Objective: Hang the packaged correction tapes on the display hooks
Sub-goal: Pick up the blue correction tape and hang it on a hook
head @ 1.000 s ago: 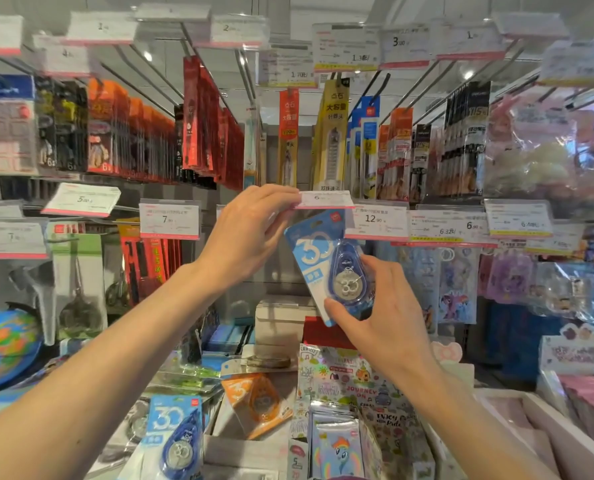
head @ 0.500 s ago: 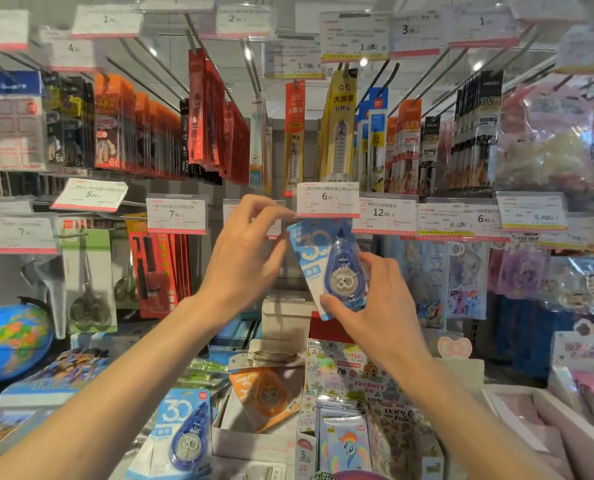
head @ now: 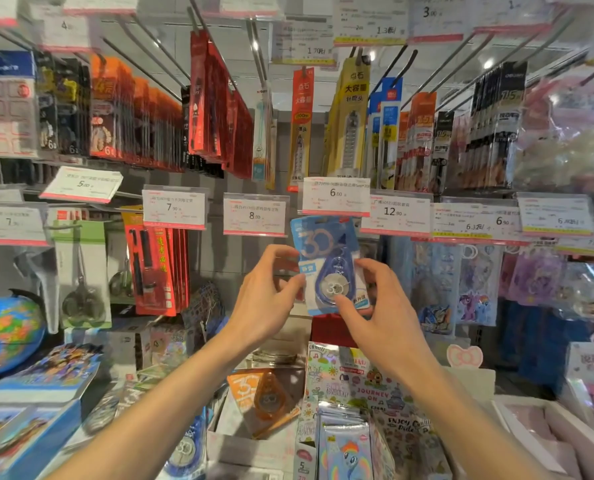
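Observation:
A blue packaged correction tape (head: 318,244) hangs upright just below the 6.00 price tag (head: 335,195), and its top edge reaches the tag. The hook behind the tag is hidden. My left hand (head: 264,299) pinches the package's left edge with thumb and curled fingers. From the right, my right hand (head: 385,317) holds it, thumb on the clear blister and fingers at the right edge. On the counter below lie an orange packaged tape (head: 261,400) and another blue one (head: 184,450).
Price tags for 8.00 (head: 254,214) and 12.90 (head: 396,213) flank the 6.00 tag. Red packs (head: 157,268) and scissors (head: 81,289) hang to the left, cartoon packs (head: 475,289) to the right. A globe (head: 4,334) and sticker packs (head: 347,445) crowd the counter.
My left hand let go of the price tag and came down to the package's left edge. The tag has flipped down flat. The package rose and straightened under it.

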Motion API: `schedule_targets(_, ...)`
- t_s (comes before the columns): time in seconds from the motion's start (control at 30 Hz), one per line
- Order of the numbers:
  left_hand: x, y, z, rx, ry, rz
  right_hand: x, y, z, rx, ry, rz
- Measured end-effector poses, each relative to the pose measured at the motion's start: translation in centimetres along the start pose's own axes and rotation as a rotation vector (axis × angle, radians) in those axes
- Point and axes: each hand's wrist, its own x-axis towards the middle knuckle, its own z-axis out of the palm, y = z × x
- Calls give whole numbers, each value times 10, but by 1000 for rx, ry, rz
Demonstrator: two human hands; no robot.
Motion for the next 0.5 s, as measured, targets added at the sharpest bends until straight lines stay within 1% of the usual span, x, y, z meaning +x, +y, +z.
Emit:
schedule_targets(0.13,6,-12,6,44,22,6,6,3,11,-18,7,22)
schedule_targets(0.37,23,-29,19,150,-48,-14,30,14,29,-67,-24,139)
schedule_targets(0.5,31,-37,26,221,-40,-22,39,20,39,-51,-25,157)
